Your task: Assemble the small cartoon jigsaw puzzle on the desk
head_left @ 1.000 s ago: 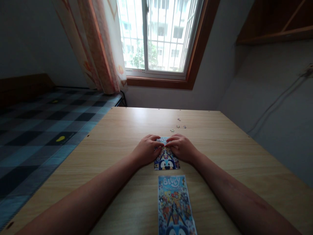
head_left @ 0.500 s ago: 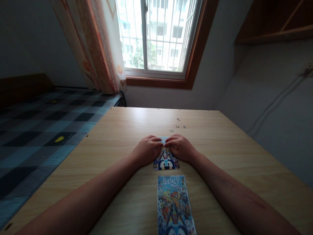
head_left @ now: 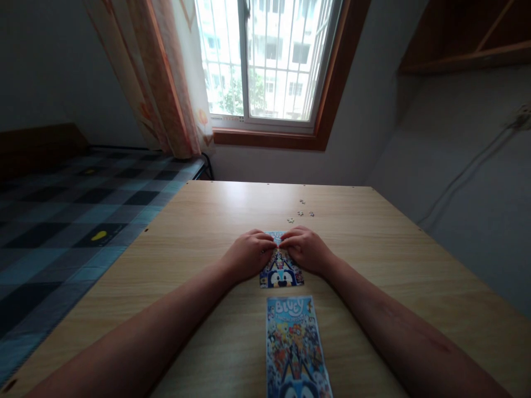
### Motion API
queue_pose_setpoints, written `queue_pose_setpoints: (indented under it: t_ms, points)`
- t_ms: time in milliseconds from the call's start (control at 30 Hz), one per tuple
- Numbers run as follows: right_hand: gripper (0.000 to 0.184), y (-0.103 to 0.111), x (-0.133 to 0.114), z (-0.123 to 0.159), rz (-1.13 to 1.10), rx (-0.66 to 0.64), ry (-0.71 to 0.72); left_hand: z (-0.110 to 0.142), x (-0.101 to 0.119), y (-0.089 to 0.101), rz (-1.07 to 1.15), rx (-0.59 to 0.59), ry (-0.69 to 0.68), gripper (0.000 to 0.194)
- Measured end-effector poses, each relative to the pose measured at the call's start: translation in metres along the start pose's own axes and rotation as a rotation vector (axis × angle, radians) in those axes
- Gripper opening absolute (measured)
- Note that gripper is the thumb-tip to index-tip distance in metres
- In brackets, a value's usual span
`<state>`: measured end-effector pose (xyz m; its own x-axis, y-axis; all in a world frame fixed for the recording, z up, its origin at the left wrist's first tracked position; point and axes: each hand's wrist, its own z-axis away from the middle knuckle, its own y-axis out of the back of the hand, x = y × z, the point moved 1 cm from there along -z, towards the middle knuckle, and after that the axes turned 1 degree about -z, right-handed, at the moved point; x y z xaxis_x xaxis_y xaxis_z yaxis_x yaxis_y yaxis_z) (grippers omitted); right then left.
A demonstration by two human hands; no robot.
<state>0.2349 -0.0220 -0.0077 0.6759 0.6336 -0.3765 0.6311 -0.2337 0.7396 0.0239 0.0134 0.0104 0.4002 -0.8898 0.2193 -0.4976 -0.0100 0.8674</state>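
A small jigsaw puzzle (head_left: 282, 276) with a blue cartoon dog face lies flat on the wooden table. My left hand (head_left: 251, 251) rests on its left side, fingers bent together and pointing inward. From the right, my right hand (head_left: 305, 249) covers the other side, its fingers closed and pressed on the puzzle. The fingertips of both hands nearly meet over the upper middle. Whether a single piece sits beneath them is hidden. Nearer to me lies a tall picture sheet or box (head_left: 295, 342) marked "BLUEY", showing a similar picture.
Several loose jigsaw pieces (head_left: 300, 213) lie beyond my hands on the table (head_left: 199, 237). To the left stands a bed (head_left: 70, 221) with a checked cover. A curtained window (head_left: 269, 66) is ahead, and a wooden shelf (head_left: 468, 62) hangs at upper right.
Both hands keep nearly the same place on the puzzle. The whole view has shifted very slightly; the loose pieces and the picture sheet or box lie as before.
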Motion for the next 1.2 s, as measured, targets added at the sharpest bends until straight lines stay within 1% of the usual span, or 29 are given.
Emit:
queue_pose_setpoints:
  t_ms: [333, 400, 467, 600, 667, 800, 967, 1100, 1200]
  points:
    - [0.027, 0.001, -0.004, -0.003, 0.057, -0.024, -0.022, 0.0, 0.004, 0.002, -0.062, -0.051, 0.01, 0.025]
    - [0.027, 0.001, -0.004, -0.002, 0.061, -0.011, -0.026, 0.0, 0.003, 0.002, -0.055, -0.05, 0.022, 0.023]
    - [0.028, 0.002, -0.003, -0.002, 0.047, 0.043, -0.04, 0.001, 0.001, 0.002, -0.044, -0.021, 0.054, 0.022]
    - [0.032, 0.004, 0.004, 0.0, -0.002, 0.226, -0.118, 0.003, -0.007, 0.001, -0.046, 0.072, 0.121, 0.029]
    - [0.03, 0.005, 0.009, 0.0, -0.015, 0.283, -0.159, 0.003, -0.009, 0.001, -0.048, 0.082, 0.126, 0.03]
    - [0.026, 0.006, 0.019, 0.001, -0.03, 0.365, -0.233, 0.002, -0.009, 0.0, -0.053, 0.061, 0.11, 0.03]
    - [0.024, 0.008, 0.024, 0.001, -0.051, 0.394, -0.303, 0.001, -0.004, -0.001, -0.066, 0.002, 0.06, 0.033]
    - [0.024, 0.01, 0.024, 0.001, -0.056, 0.389, -0.324, 0.0, -0.005, -0.002, -0.072, -0.028, 0.04, 0.026]
    - [0.024, 0.011, 0.025, 0.001, -0.055, 0.39, -0.333, 0.0, -0.005, -0.002, -0.087, -0.05, 0.028, 0.026]
